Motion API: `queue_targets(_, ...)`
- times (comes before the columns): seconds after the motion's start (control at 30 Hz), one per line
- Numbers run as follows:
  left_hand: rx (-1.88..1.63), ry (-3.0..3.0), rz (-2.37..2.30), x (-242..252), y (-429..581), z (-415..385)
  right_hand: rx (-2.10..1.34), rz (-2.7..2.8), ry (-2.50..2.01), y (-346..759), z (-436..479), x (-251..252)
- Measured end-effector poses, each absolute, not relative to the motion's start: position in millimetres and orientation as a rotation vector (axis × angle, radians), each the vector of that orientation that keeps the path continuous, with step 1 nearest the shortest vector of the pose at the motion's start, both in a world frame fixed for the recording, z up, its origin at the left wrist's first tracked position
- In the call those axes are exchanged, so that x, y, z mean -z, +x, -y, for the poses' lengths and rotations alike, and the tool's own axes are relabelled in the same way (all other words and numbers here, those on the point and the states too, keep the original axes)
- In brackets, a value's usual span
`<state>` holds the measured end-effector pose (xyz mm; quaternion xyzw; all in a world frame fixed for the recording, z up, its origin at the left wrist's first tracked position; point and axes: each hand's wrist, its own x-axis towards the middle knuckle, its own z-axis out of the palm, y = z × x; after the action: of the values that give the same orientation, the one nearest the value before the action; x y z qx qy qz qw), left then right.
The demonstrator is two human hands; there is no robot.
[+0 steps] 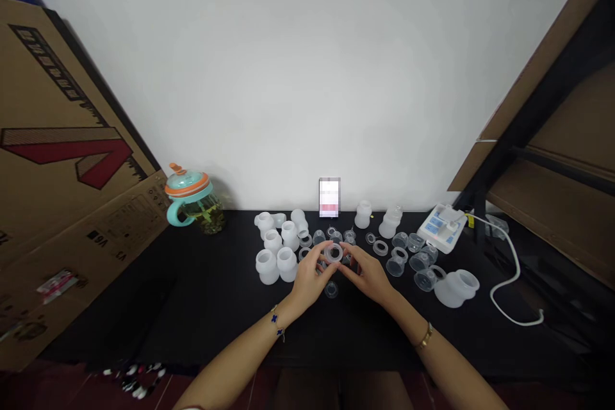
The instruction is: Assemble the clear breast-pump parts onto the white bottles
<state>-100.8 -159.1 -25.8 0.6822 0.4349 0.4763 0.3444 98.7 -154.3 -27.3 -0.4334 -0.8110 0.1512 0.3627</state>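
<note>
Between hands (pixel 307 277) (pixel 369 277), translucent ring (pixel 333 261), round, hollow-centred

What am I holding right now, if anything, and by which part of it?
A translucent ring, held by opposite sides of its outer rim, between the left grip and the right grip.

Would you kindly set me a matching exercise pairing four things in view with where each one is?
1. lidded jug
2. translucent ring
3. phone
4. white cable

A. curving over the right side of the black table
B. near the wall, between white bottles
C. beside the cardboard box
D. held by left hand and right hand

Pairs: 1-C; 2-D; 3-B; 4-A
</note>
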Motion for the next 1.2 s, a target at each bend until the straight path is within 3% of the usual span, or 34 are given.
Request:
queue_targets(0.6, -1.332, 1.675, -1.151, 23.2, -100.8, 161.3, -0.459, 2.605, -1.028, 91.6, 155.7, 28.4)
queue_targets(1.2, -1.337, 1.672, -1.158, 18.5, -100.9, 163.1, -0.709, 1.640, -1.212, 102.7, 146.8, 29.1)
